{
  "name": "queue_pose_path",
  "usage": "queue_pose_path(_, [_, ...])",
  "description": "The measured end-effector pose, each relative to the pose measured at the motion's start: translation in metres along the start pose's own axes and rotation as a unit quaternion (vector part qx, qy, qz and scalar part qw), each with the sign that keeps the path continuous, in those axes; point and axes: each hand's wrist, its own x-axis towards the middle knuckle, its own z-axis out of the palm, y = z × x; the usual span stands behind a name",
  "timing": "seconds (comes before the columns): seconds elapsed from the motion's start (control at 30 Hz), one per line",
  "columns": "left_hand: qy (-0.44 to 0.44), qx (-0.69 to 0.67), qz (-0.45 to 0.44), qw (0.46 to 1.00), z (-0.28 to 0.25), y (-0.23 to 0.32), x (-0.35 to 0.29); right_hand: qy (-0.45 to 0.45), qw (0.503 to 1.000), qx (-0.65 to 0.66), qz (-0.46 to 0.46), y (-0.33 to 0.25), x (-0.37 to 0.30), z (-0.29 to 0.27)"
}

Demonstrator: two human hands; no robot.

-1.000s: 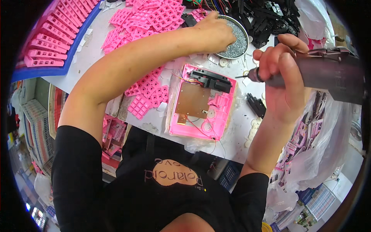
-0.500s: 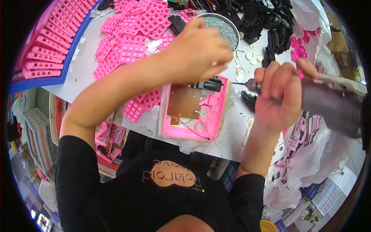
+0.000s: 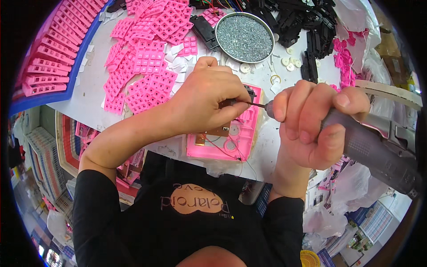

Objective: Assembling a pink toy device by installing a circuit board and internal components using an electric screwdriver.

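Apparently you're loading a screw, itself hidden: left hand (image 3: 216, 95) fingertips together at the bit (image 3: 257, 105), right hand (image 3: 311, 124) clasped around the screwdriver (image 3: 371, 144). Beneath your left fingers lies the pink casing (image 3: 251, 129); steady alignment probably comes next.

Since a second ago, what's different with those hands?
The left hand came out of the round metal bowl of silvery pieces and moved nearer, over the pink plastic case. The thin tip of the dark grey screwdriver is now near those fingertips. The right hand still grips the screwdriver; the bowl stays beyond the case.
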Motion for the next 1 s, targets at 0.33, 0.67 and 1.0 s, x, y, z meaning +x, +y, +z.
queue_pose_path(0.33, [-0.008, 0.259, 0.010, 0.966, 0.007, -0.001, -0.004, 0.141, 0.989, 0.041, -0.018, 0.047, 0.000, -0.010])
queue_pose_path(0.67, [0.002, 0.263, 0.014, 0.965, 0.013, -0.006, -0.007, 0.029, 0.958, -0.286, -0.006, 0.069, -0.011, -0.015])
queue_pose_path(1.0, [-0.200, 0.008, -0.050, 0.979, -0.019, -0.029, 0.018, 0.105, 0.988, -0.063, 0.091, 0.056, 0.021, -0.044])
